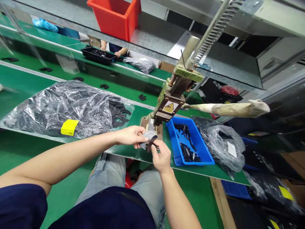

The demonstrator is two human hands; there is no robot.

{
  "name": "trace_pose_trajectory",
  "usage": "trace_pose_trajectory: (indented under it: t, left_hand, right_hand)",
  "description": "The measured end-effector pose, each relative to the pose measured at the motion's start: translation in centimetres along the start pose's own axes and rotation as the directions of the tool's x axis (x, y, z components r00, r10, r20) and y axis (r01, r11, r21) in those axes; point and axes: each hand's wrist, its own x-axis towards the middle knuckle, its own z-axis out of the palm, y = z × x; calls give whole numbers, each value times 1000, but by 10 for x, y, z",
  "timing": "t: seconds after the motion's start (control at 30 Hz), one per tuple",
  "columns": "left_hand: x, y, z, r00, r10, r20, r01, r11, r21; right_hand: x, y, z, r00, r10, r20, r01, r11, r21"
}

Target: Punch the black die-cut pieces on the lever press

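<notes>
In front of the base of a hand-operated lever press, my left hand pinches a flat grey curved plastic piece between thumb and fingers. From the other side, my right hand is closed with thumb and fingertip on a dark crescent-shaped piece. The two pieces overlap, and I cannot tell whether they are joined. To the right of the press, a blue bin holds small black parts. A clear plastic bag full of dark curved pieces lies left of my hands.
The press's wrapped handle sticks out to the right above the bin. Beyond the bench, curved pieces lie spaced along a green strip. A red bin stands on the overhead shelf. A co-worker's hands are beside a black tray.
</notes>
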Motion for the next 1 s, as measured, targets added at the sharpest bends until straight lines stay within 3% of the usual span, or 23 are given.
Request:
trace_pose_trajectory:
  t: [0.03,0.1,0.13,0.2,0.37,0.5,0.63,0.73,0.8,0.87,0.93,1.0]
  left_hand:
    - [-3,1,3,993,80,-92,-73,994,81]
    - [-9,3,9,933,269,-240,-196,937,289]
    - [-11,5,12,904,343,-256,-232,895,381]
    - [-12,7,18,894,399,-203,-266,838,476]
    - [-2,-1,23,935,322,-146,-231,869,439]
    - [-1,-7,25,939,271,-212,-225,949,221]
    - [-5,-11,30,992,126,1,-125,990,-63]
    - [-8,-22,30,993,106,58,-102,992,-68]
    - [-9,-36,26,992,129,5,-129,992,5]
    - [-9,-56,21,981,151,-118,-138,984,114]
    - [-10,-79,16,942,179,-286,-114,967,229]
    - [-13,-100,15,909,198,-366,-78,945,316]
  right_hand:
    - [0,0,-2,1000,-22,4,22,1000,-21]
    - [0,0,-4,998,-62,11,63,997,-54]
    - [0,0,-4,997,-79,17,80,995,-66]
    - [-1,-1,-5,994,-106,28,108,991,-83]
    - [-4,-2,-8,992,-123,32,125,989,-79]
    - [-6,-6,-14,997,-76,26,78,995,-55]
    - [-10,-20,-24,998,3,55,-2,1000,-10]
    - [-15,-29,-30,980,161,121,-166,986,33]
    - [-15,-30,-36,946,274,172,-283,958,33]
    - [-9,-23,-46,921,341,186,-346,938,-9]
    - [7,-8,-64,917,370,149,-360,929,-92]
    - [36,13,-88,915,394,81,-372,906,-204]
